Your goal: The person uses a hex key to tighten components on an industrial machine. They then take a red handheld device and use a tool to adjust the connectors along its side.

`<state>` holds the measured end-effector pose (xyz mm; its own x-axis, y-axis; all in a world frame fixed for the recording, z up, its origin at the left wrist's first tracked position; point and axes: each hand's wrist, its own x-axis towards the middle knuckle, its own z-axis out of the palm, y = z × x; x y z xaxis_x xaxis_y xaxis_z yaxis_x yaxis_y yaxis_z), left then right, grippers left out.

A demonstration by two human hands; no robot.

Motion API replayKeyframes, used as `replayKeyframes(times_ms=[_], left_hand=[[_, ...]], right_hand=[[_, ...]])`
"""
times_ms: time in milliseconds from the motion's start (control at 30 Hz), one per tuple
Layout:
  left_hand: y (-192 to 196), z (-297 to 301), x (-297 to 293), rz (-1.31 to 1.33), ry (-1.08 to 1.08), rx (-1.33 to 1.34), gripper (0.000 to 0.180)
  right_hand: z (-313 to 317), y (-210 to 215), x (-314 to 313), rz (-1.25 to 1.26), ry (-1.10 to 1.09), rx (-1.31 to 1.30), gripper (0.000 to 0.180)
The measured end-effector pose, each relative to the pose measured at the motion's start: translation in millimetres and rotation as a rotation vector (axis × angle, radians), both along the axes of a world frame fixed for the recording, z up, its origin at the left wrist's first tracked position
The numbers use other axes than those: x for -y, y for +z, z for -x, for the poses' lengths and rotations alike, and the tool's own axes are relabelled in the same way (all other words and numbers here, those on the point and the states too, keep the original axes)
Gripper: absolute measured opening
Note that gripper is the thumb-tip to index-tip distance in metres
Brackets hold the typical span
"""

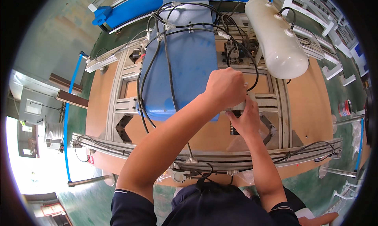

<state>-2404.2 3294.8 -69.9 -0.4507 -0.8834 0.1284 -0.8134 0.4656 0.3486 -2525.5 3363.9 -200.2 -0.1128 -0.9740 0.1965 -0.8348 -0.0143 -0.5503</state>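
My left hand (227,85) is closed in a fist over the right part of an aluminium frame (282,108). What it grips is hidden beneath the fingers. Just below it, my right hand (248,118) has its thumb and fingers bent together against a metal piece at the frame, and its grip is mostly covered. A black hose (258,70) curves down and ends beside both hands. To the left of them lies a long blue panel (183,68), with several black hoses and white fittings running over it.
A white cylindrical tank (277,41) lies behind the hands at the right. The frame rests on a brown board (311,104). Blue machinery (134,7) stands at the back. Hoses run along the near rail (220,158). Another person's hand (321,219) shows at the lower right.
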Motion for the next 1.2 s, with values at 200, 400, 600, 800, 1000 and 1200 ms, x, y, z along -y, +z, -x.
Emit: replayKeyframes(times_ms=[200,400,600,800,1000,1200], left_hand=[[-1.6,-2.7,2.8,-0.008,0.020,-0.095,0.034],[-4.3,-3.6,1.3,-0.016,0.060,-0.119,0.036],[-2.4,2.1,2.3,-0.107,0.087,-0.108,0.033],[18.8,2.8,-1.9,-0.167,0.107,0.017,0.026],[9.4,-14.0,-5.6,-0.043,-0.121,0.032,0.023],[16.5,-14.1,-8.7,-0.095,-0.247,0.002,0.017]], right_hand=[[-7.5,1.9,8.5,0.063,-0.010,-0.022,0.058],[-2.5,2.6,13.8,0.125,0.031,0.011,0.061],[11.1,36.3,14.0,0.177,0.156,0.093,0.042],[15.4,34.6,38.5,0.255,0.328,0.352,0.011],[11.8,36.7,43.1,0.293,0.482,0.334,0.011],[17.4,30.3,41.0,0.278,0.497,0.296,0.016]])
